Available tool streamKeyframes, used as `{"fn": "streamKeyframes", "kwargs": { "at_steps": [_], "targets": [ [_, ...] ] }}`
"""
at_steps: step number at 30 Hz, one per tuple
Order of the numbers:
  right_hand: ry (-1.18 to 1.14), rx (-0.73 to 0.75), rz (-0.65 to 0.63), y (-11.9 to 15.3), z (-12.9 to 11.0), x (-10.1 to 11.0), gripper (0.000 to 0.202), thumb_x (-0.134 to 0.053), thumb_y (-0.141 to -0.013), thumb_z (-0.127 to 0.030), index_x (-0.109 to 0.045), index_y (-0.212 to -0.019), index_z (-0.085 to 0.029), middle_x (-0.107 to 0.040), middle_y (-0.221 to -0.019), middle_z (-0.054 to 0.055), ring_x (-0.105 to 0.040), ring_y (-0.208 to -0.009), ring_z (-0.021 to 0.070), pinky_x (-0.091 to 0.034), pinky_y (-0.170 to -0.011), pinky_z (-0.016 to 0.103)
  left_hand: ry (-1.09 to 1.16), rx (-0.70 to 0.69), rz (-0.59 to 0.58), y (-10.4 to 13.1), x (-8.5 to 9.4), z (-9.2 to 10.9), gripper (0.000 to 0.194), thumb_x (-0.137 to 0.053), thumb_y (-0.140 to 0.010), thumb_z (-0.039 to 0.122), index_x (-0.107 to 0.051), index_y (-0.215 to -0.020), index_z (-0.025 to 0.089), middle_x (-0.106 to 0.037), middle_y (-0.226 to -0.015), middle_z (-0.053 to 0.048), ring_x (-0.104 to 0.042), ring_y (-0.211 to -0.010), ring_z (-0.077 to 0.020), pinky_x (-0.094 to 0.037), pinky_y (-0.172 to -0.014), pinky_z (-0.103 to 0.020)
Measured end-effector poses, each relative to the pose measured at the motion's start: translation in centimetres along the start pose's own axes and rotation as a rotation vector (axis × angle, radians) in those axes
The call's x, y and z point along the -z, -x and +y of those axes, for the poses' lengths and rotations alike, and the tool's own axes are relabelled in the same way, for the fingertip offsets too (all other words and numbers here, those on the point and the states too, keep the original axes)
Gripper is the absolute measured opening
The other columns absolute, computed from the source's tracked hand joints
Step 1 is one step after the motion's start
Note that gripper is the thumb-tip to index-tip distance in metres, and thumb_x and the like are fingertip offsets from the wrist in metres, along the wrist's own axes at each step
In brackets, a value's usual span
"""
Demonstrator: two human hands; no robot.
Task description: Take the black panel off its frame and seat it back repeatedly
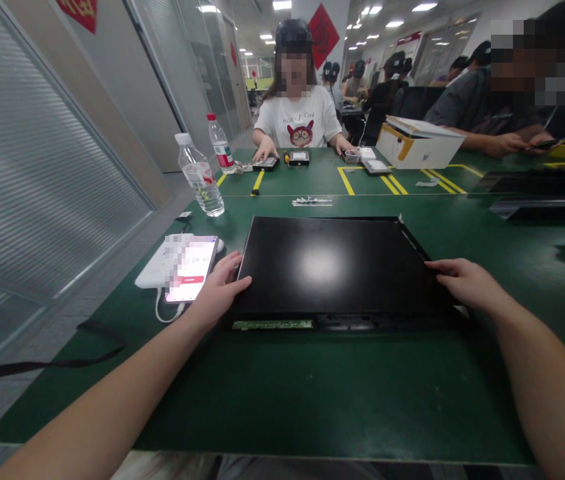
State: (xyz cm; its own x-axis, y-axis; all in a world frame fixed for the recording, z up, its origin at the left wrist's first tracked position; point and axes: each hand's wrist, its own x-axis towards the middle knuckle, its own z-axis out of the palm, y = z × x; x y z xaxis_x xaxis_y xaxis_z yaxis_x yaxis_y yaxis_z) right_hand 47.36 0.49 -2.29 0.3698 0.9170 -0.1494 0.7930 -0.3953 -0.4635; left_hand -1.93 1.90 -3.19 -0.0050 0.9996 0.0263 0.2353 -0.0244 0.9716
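A black LCD panel [322, 270], like a monitor screen with its outer bezel off, lies face up in front of me on the green table [342, 393]. A bright glare sits on its middle, and a green circuit strip [272, 325] shows along its near edge. My left hand [222, 283] grips the panel's left edge, thumb on the front and fingers at the side. At the opposite edge my right hand [465, 283] pinches the frame's side with thumb and fingers. What lies beneath the panel is hidden.
Left of the panel lie a lit phone [190, 270] and a white cabled device [152, 263]. Two bottles, one a clear water bottle [200, 177], stand behind them. Across the table a person handles hard drives [298, 157] near a white box [417, 147]. Dark panels [552, 197] lie right.
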Motion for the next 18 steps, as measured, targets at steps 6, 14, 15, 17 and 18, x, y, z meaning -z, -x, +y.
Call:
{"fn": "streamKeyframes", "kwargs": {
  "at_steps": [6,14,15,17,18],
  "targets": [
    [-0.065,-0.028,0.016,0.2,-0.3,0.1,0.049,-0.056,-0.079,-0.016,-0.079,-0.122,-0.014,-0.073,-0.074,0.006,-0.061,-0.060,0.0182,-0.048,-0.060,0.029,-0.125,-0.009,-0.029,-0.2,0.1,-0.3,0.052,-0.078,-0.073,0.036,-0.075,-0.124,0.025,-0.045,-0.166,-0.011,-0.035,-0.156,-0.0378,-0.025,-0.129,-0.053],
    [-0.198,-0.057,0.014,-0.5,1.1,-0.4,0.048,-0.060,-0.077,-0.018,-0.079,-0.121,-0.015,-0.074,-0.081,0.008,-0.063,-0.066,0.0185,-0.048,-0.059,0.028,-0.271,-0.032,-0.048,-0.5,0.4,-0.9,0.054,-0.074,-0.075,0.037,-0.072,-0.127,0.024,-0.045,-0.165,-0.012,-0.036,-0.156,-0.0376,-0.026,-0.128,-0.053],
    [-0.207,-0.059,0.011,-0.6,1.4,-0.5,0.049,-0.059,-0.077,-0.019,-0.079,-0.121,-0.016,-0.074,-0.082,0.008,-0.064,-0.067,0.0186,-0.048,-0.059,0.028,-0.283,-0.029,-0.051,-0.6,0.5,-0.9,0.055,-0.074,-0.076,0.037,-0.071,-0.129,0.023,-0.044,-0.166,-0.013,-0.035,-0.156,-0.0373,-0.026,-0.128,-0.053],
    [-0.210,-0.050,0.009,-0.8,1.7,-0.7,0.049,-0.059,-0.076,-0.020,-0.079,-0.122,-0.016,-0.073,-0.081,0.008,-0.063,-0.065,0.0182,-0.047,-0.056,0.028,-0.304,-0.021,-0.065,-0.6,0.5,-0.9,0.058,-0.072,-0.077,0.038,-0.069,-0.133,0.020,-0.040,-0.167,-0.015,-0.034,-0.157,-0.0369,-0.025,-0.129,-0.051],
    [-0.196,-0.021,0.019,-0.9,1.8,-0.7,0.049,-0.059,-0.076,-0.021,-0.079,-0.121,-0.016,-0.072,-0.078,0.008,-0.062,-0.062,0.0179,-0.047,-0.055,0.027,-0.311,-0.017,-0.076,-0.6,0.5,-0.9,0.060,-0.071,-0.077,0.038,-0.068,-0.134,0.019,-0.038,-0.168,-0.016,-0.033,-0.157,-0.0369,-0.025,-0.129,-0.051]
  ]
}}
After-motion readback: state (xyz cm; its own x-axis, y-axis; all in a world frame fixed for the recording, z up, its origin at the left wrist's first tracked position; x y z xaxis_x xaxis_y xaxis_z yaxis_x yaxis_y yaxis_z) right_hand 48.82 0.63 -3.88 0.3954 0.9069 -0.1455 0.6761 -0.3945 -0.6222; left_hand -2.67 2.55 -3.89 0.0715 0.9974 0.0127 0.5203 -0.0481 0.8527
